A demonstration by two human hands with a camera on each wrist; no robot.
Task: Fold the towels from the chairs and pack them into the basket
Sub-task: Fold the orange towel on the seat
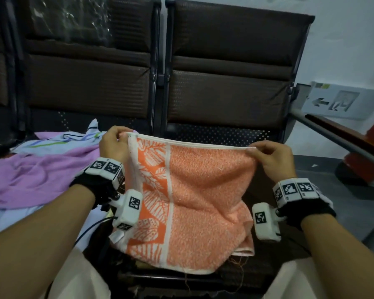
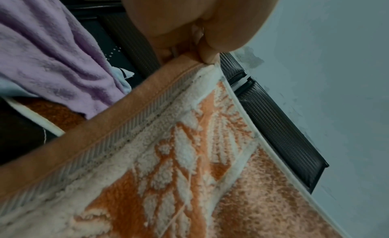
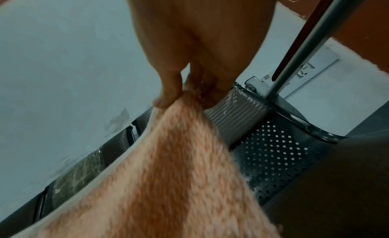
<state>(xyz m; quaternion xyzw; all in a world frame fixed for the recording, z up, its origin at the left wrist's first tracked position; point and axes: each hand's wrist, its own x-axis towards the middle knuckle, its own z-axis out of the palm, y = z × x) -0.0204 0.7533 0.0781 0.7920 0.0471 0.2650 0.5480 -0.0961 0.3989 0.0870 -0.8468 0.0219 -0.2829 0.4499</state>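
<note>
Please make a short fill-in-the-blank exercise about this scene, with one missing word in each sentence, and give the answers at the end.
1. Both hands, the left hand and the right hand, pinch the top edge of the ______ towel.
2. A ______ towel lies crumpled on the seat at the person's left.
3. The band of leaf pattern runs down the held towel near the ______ hand.
4. The sign on the wall shows an ______ pointing left.

Answers: orange; purple; left; arrow
</note>
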